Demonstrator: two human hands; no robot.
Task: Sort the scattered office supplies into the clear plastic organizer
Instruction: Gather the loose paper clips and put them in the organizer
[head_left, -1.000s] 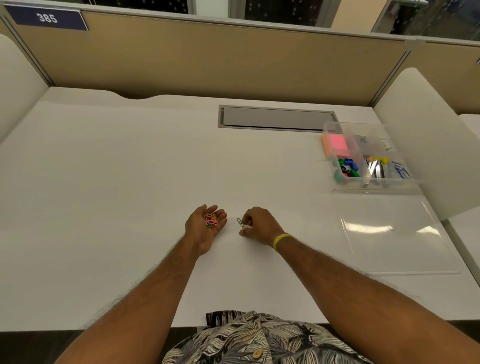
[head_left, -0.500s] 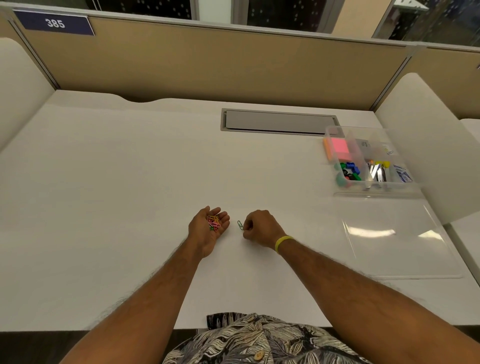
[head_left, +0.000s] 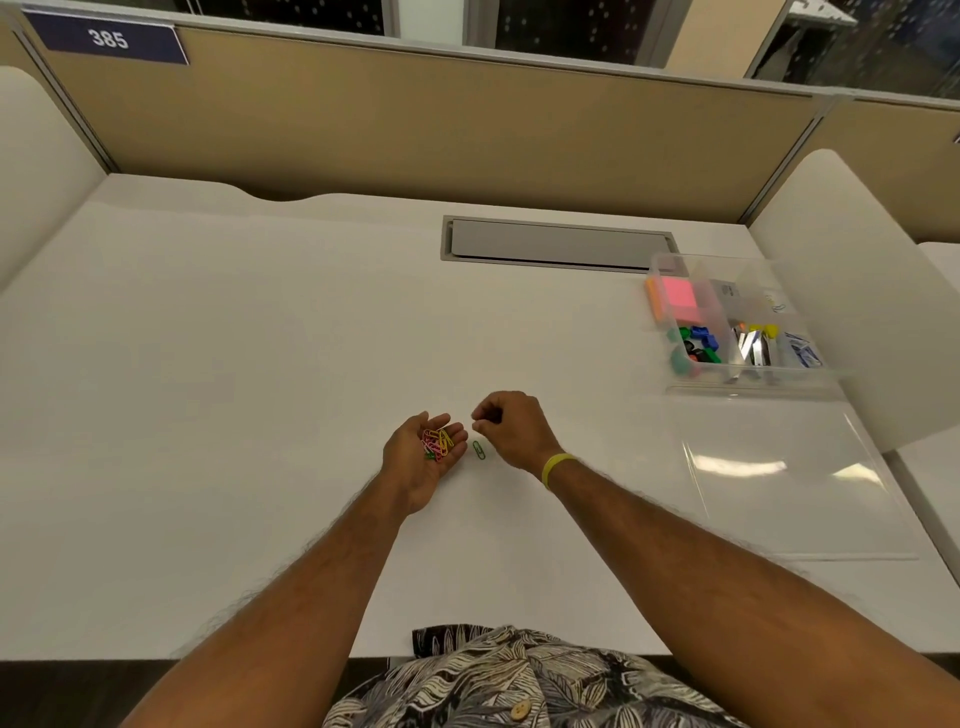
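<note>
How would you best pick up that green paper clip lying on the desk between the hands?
Pinch the green paper clip across its two long sides, coming straight down from above. It is thin wire lying flat on the desk, so a sideways approach would probably not get under it. The right hand is close beside it.

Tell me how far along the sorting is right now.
Mostly done, it seems: the clear plastic organizer already holds pink sticky notes and small blue and green items. In hand: the left hand cups a bunch of coloured paper clips. Left: one green paper clip on the white desk, beside the curled right hand; then all go into the organizer.
</note>
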